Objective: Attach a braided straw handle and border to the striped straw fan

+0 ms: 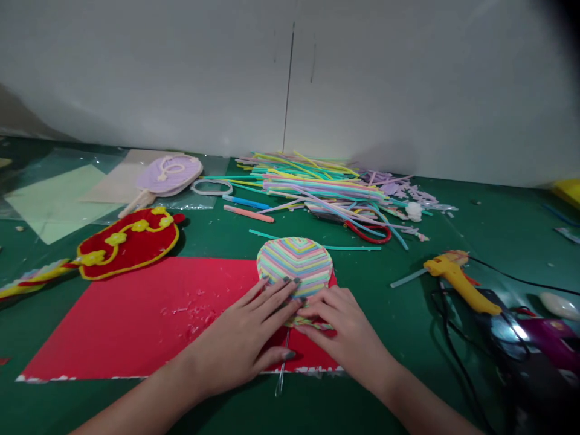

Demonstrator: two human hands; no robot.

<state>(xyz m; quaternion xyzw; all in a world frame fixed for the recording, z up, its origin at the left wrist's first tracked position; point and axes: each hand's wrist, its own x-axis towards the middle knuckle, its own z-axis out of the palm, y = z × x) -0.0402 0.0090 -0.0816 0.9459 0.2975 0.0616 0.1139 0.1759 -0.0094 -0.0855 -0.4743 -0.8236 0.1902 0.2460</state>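
Here's your left hand point(244, 341), fingers spread, flat on striped disc point(294, 258), right end of red sheet point(131, 314). Right hand point(347, 326), fingers curled at near rim by braided trim point(312, 324); can't tell if pinching. Light, even left pressure; small right-finger moves, trim untwisted.

Dim, greyish light — soft focus, small glare lower right, dark upper-right corner.
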